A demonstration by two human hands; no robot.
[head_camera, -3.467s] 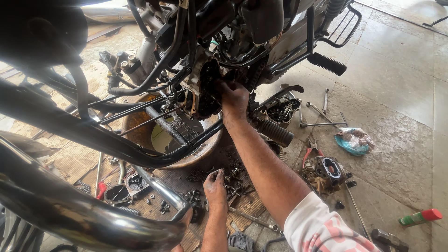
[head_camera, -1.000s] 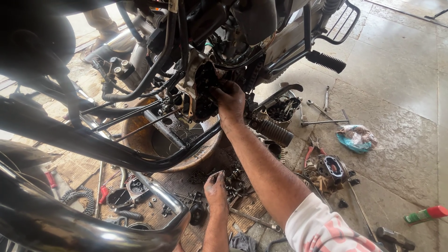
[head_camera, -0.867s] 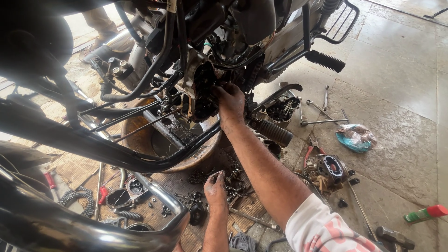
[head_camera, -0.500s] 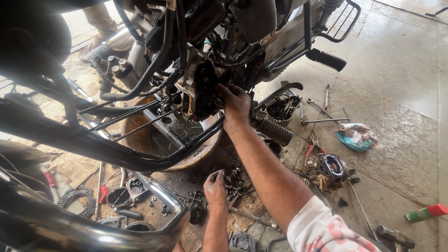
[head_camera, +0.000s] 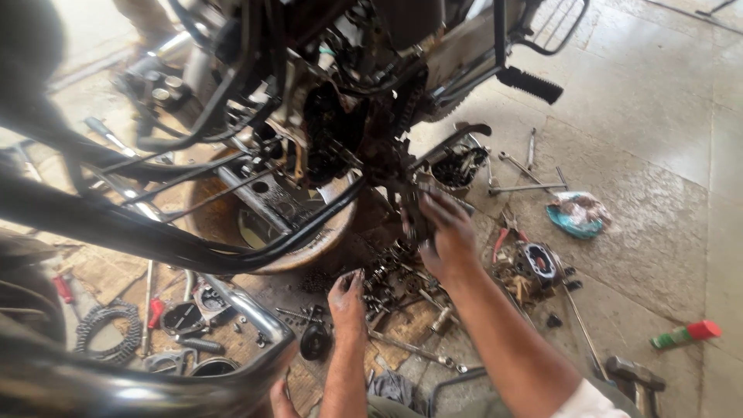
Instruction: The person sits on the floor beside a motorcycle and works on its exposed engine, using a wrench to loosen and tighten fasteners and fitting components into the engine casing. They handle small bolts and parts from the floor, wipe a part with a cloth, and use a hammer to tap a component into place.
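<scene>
Right hand [head_camera: 447, 236] grips a dark engine part [head_camera: 414, 213]; greasy left hand [head_camera: 347, 296] open over scattered parts: support it firmly.

Motorcycle repair workshop, stripped motorcycle [head_camera: 348, 93] over oily pan [head_camera: 232, 224], wrenches [head_camera: 526, 186] and engine parts [head_camera: 534, 263] strewn on stone floor [head_camera: 658, 101]

Bright daylight, dark blurred foreground, motion-smeared.

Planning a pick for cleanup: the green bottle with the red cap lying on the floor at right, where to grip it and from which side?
Grip the green bottle across the middle of its green body, coming from above. It lies on its side on bare floor, so the long sides look free; the red cap end seems shorter and narrower to hold.
</scene>
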